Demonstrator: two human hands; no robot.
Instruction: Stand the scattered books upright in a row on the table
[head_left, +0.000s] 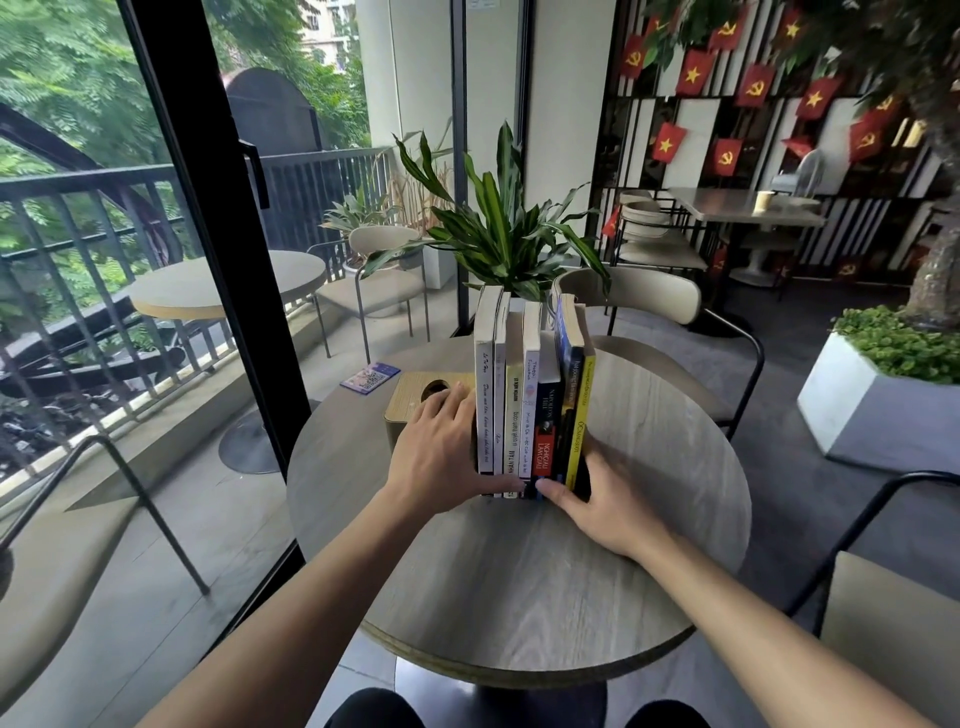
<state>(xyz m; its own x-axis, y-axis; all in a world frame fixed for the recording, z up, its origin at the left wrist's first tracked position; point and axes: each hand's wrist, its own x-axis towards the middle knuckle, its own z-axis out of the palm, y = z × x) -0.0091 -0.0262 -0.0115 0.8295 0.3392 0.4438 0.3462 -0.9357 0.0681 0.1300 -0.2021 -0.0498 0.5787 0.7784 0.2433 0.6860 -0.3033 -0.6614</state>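
Observation:
Several books (532, 395) stand upright in a tight row on the round wooden table (519, 571), spines facing me: white ones on the left, a dark blue one in the middle, a yellow one on the right. My left hand (441, 452) presses flat against the leftmost white book, thumb under the spines. My right hand (602, 499) clasps the right end by the yellow book, its thumb touching the spines' lower edge. Both hands squeeze the row between them.
A light wooden box (410, 400) with a round hole sits just left of the books. A blue card (370, 378) lies at the table's far left edge. A potted plant (509, 228) and chairs stand behind; a glass door frame is on the left.

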